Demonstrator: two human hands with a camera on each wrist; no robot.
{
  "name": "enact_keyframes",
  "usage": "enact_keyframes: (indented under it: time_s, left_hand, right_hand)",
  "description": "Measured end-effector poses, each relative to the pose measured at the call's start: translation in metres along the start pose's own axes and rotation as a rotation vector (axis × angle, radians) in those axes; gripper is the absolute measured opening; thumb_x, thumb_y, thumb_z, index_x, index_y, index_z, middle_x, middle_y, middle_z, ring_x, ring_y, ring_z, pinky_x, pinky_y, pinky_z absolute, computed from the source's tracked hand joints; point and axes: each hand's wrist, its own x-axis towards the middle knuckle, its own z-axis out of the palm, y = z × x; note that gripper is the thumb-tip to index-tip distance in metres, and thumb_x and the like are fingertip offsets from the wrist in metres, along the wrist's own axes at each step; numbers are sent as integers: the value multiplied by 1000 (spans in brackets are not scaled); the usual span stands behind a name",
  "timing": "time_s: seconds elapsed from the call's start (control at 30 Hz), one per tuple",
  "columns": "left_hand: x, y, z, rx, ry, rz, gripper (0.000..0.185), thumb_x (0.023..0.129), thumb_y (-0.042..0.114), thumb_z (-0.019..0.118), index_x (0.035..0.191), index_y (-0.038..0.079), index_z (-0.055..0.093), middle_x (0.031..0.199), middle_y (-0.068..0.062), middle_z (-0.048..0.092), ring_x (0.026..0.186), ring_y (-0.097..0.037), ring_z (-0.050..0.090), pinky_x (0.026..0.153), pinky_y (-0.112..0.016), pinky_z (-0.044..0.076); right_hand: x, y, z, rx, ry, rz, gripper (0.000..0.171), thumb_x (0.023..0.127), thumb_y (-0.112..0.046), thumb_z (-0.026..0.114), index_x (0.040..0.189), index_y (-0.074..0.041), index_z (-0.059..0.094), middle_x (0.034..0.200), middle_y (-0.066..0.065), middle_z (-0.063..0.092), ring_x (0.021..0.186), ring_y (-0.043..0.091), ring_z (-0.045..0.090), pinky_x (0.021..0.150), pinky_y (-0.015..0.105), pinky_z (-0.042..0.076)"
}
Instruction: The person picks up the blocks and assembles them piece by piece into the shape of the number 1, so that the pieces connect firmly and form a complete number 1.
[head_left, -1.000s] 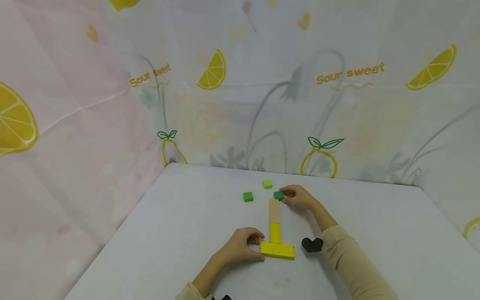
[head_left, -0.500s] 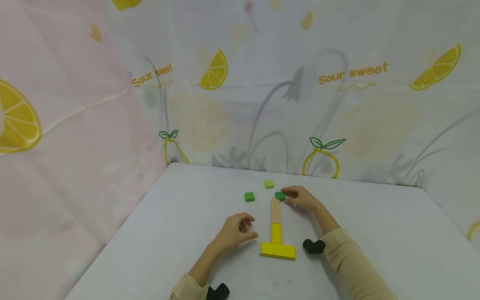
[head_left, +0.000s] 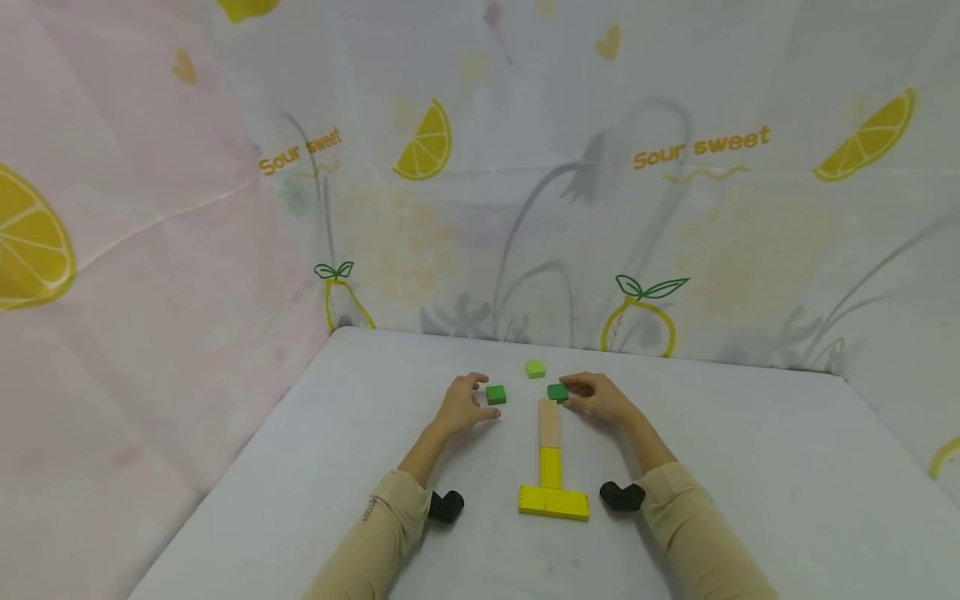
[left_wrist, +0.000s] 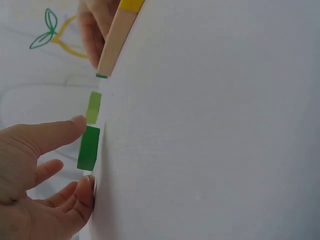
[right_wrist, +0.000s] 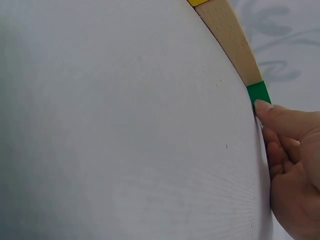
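My right hand (head_left: 602, 397) pinches a dark green block (head_left: 557, 392) at the far end of a plain wooden block (head_left: 549, 423). Its thumb (right_wrist: 265, 106) lies on the green face in the right wrist view. My left hand (head_left: 461, 404) is around a mid-green block (head_left: 496, 395) on the table, thumb and fingers spread to either side. In the left wrist view a gap shows between that block and the fingertips (left_wrist: 86, 187). Nearer me, a short yellow block (head_left: 551, 467) continues the wooden one down to a yellow crosspiece (head_left: 553, 503).
A light green block (head_left: 535, 368) lies farthest back, between the two hands. Behind the white table (head_left: 750, 500) hangs a lemon-patterned cloth (head_left: 480, 208). Black wrist mounts (head_left: 622, 496) stick out from both sleeves, low over the tabletop.
My left hand has let go of the yellow crosspiece's left end and moved forward to the mid-green block. The right hand has kept its place at the dark green block.
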Motion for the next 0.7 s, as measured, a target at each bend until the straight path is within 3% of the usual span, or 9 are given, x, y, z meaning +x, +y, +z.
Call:
enact_keyframes:
  time_s: [0.2, 0.4, 0.7]
  left_hand:
    - [18, -5, -7, 67, -82, -36, 59, 69, 10, 81, 118, -10, 56, 106, -21, 61, 100, -33, 56, 85, -42, 47]
    - [23, -7, -9, 16, -114, -104, 50, 68, 7, 82, 111, -8, 61, 99, -15, 64, 94, -28, 59, 82, -36, 49]
    - [25, -7, -2, 56, -99, -47, 40, 70, 11, 81, 103, -6, 67, 96, -13, 64, 90, -25, 59, 80, -35, 49]
  right_hand:
    - [3, -1, 3, 20, -12, -13, 43, 84, -5, 67, 120, 14, 54, 119, 29, 57, 109, 40, 55, 93, 49, 43]
    - [2, -1, 3, 12, -7, 3, 43, 84, -5, 66, 121, 13, 54, 119, 28, 57, 110, 40, 54, 95, 51, 41]
    - [0, -1, 2, 3, 2, -6, 42, 84, -5, 66, 120, 14, 55, 117, 28, 58, 107, 38, 56, 93, 45, 44]
